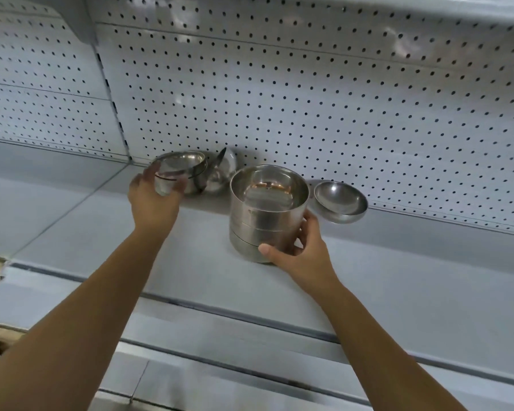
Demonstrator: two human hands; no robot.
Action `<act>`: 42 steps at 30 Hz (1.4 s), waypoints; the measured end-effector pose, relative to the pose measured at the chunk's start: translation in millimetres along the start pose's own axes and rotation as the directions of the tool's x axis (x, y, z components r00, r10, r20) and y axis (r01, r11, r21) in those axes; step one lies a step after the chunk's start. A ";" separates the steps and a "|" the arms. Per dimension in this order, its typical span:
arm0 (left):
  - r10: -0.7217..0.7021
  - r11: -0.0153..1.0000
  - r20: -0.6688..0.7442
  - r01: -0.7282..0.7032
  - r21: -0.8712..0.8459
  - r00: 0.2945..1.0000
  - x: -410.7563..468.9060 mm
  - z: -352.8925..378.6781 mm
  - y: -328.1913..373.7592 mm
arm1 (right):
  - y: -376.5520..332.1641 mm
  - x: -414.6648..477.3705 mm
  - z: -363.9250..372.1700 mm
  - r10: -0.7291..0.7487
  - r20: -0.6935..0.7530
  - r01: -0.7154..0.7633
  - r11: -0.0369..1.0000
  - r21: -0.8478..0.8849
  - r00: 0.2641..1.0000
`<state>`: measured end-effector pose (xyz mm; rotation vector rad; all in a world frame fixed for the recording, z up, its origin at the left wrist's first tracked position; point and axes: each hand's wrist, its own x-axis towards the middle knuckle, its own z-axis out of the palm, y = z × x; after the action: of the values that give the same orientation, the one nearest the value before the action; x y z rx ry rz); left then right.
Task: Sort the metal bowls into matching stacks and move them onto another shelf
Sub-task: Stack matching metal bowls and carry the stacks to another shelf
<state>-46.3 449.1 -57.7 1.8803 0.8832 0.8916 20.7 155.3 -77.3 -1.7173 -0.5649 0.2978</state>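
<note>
— Where do you have the stack?

— My right hand (297,247) is wrapped round the lower wall of the tall stack of straight-sided steel bowls (264,221), thumb on the near side and fingers curled behind its right flank. The stack stands upright on the pale grey shelf (101,232), mouth up, a little out from the white pegboard back (309,99).

— And the left?

— My left hand (153,200) grips a small shiny steel bowl (168,179), fingers curled over its near side. It's blurred, so I can't tell whether it is clear of the round-bellied steel bowl (195,166) just behind it or touching it. A steel bowl tipped on its side (224,173) leans there too.

— Which way does it go?

— That's what the move turns on. The stack lies to the right of my left hand and slightly nearer me, with its axis vertical. If the piece matches, I judge it must travel rightward, rim level, and come down into the open top. If it's rounded, it belongs with the left group, which that hand is nearest.

— The shallow one?

— The shallow round steel bowl (340,201) tilts against the pegboard just right of the stack, nearer my right hand, untouched.
</note>
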 end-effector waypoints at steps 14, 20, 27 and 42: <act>0.043 0.997 -0.001 -0.043 -0.067 0.999 34.8 9.4 -7.4 | 3.6 0.7 3.5 -0.025 -0.047 0.023 0.998 -0.052 0.999; 0.030 0.999 -0.014 -0.031 -0.032 0.999 40.2 8.7 -0.2 | 3.9 0.3 3.7 -0.033 -0.050 0.029 0.997 -0.077 0.998; 0.047 0.999 0.051 -0.047 -0.009 0.998 47.2 6.7 21.3 | 3.3 -0.1 3.7 -0.036 -0.046 0.032 0.996 -0.081 0.998; 0.201 0.963 0.010 -0.196 -0.186 0.979 -31.4 -34.0 24.7 | 3.0 -0.3 2.6 -0.042 -0.012 0.042 0.998 -0.053 0.999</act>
<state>-84.7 426.5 -30.1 1.8364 0.5796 1.0288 19.8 157.0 -80.8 -1.7549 -0.6033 0.2437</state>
